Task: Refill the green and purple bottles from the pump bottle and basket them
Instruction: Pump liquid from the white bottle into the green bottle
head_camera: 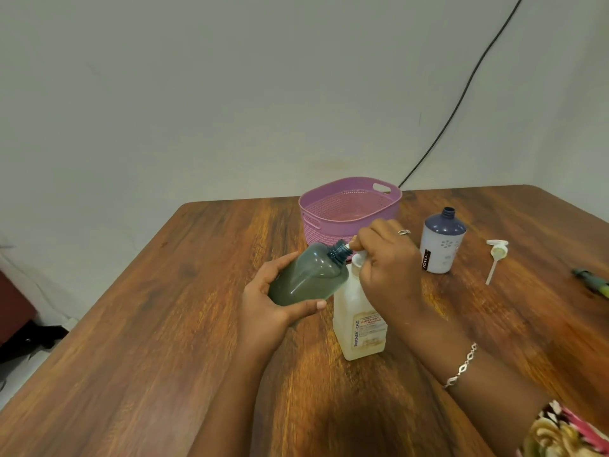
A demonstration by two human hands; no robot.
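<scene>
Translucent green bottle [308, 277] in left hand [263, 301]; right hand [385, 258] grips pump bottle [359, 321].

Mid-frame, the left hand [267, 305] holds the green bottle [309, 275] tilted, its open neck at the nozzle of the pump bottle [359, 324], whose head the right hand [389, 258] grips. Above them sits the basket [324, 234]; right, the uncapped purple bottle [441, 245].

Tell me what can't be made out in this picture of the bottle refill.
All in the head view:
Head of the pump bottle: hidden under the right hand curled over it, so any flow is unseen.
Fill level of the green bottle: murky tinted wall, and the left hand covers the base.
Small label print on the pump bottle: too small and blurred.
The dark object at far right: cut off by the frame edge.
Contents of the purple bottle: opaque wall.
</scene>
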